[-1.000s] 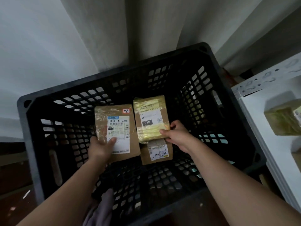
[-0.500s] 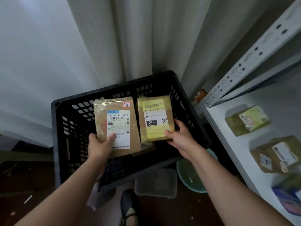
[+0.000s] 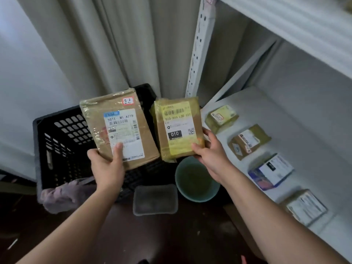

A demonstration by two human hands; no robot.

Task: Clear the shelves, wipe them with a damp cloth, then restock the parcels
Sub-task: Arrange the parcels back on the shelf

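We can read two parcels properly here. The brown cardboard parcel on the left has a white shipping label with "501E- M1 A21B" across the top, over a barcode and small print too blurry for us. Its far right corner has a red-bordered sticker with handwritten digits, maybe "3-2", hard to say. The yellow-taped parcel on the right shows "010 010 L30 551" under a barcode, a black box reading "010", and a QR code. The labels on the parcels lying on the white shelf are too blurred to read.
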